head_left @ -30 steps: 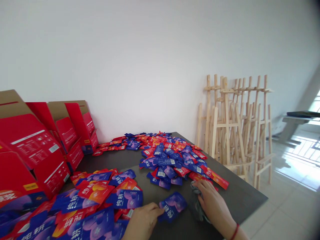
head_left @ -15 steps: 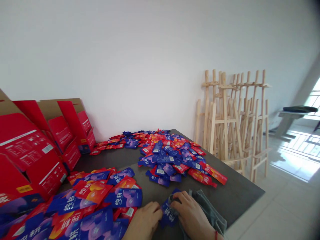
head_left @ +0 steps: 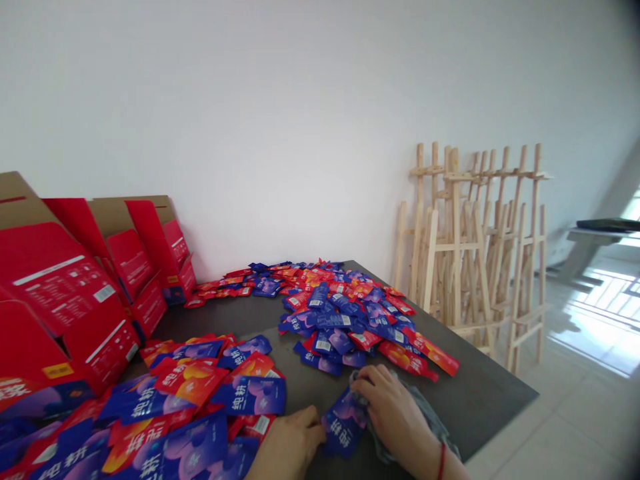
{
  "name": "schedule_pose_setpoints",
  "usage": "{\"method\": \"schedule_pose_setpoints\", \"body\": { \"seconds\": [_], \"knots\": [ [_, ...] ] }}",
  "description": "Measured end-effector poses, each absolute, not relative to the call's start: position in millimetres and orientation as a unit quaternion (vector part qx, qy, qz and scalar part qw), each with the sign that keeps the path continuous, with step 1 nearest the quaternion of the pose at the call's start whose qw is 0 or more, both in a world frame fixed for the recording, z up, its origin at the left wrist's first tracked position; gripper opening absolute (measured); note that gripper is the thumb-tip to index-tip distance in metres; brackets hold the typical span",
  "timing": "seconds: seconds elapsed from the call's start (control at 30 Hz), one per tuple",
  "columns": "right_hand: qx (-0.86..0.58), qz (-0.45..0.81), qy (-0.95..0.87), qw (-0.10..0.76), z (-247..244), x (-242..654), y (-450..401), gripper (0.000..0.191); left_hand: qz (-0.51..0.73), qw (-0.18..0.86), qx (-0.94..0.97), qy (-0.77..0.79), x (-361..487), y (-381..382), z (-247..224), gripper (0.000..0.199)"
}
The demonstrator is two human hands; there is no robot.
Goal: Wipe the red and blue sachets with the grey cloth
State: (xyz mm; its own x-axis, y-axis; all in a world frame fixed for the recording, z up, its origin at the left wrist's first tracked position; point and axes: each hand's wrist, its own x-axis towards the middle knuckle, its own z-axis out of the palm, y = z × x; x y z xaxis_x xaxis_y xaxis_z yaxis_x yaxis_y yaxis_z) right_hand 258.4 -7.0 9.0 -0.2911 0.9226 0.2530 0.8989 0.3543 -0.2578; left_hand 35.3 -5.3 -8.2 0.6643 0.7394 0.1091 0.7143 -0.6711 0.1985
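Note:
A blue-purple foil sachet (head_left: pixel 343 424) with printed Chinese characters lies on the dark tabletop (head_left: pixel 480 400), close to the near edge. My left hand (head_left: pixel 290 443) pinches its lower left side. My right hand (head_left: pixel 393 408) is closed on a grey cloth (head_left: pixel 419 415), pressing it against the sachet's upper end. A heap of similar blue and red sachets (head_left: pixel 340 321) lies just beyond my hands, and another heap (head_left: pixel 190 407) lies to the left of my left hand.
Red cartons (head_left: pixel 63 293) with brown cardboard flaps stand along the table's left side. Wooden easels (head_left: pixel 470 253) lean against the white wall beyond the table's right edge. A tiled floor (head_left: pixel 565 427) lies to the right.
My right hand has moved with the cloth from the sachet's middle toward its upper end. My left hand stays at the sachet. The view has shifted slightly.

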Motion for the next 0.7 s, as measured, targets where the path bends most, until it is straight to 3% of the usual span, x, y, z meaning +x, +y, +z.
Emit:
{"method": "schedule_pose_setpoints", "body": {
  "seconds": [0.2, 0.53, 0.7],
  "knots": [
    [-0.45, 0.039, -0.885, 0.115, -11, 211, -5, 0.015, 0.084, 0.028, 0.912, 0.401, 36, -2, -15, 0.019],
    [-0.594, 0.03, -0.793, 0.136, -2, 262, 11, 0.037, 0.111, 0.026, 0.915, 0.386, 32, 0, -16, 0.021],
    [-0.61, 0.037, -0.769, 0.186, -13, 287, 13, 0.044, 0.131, 0.007, 0.896, 0.425, 12, -2, 14, 0.028]
  ]
}}
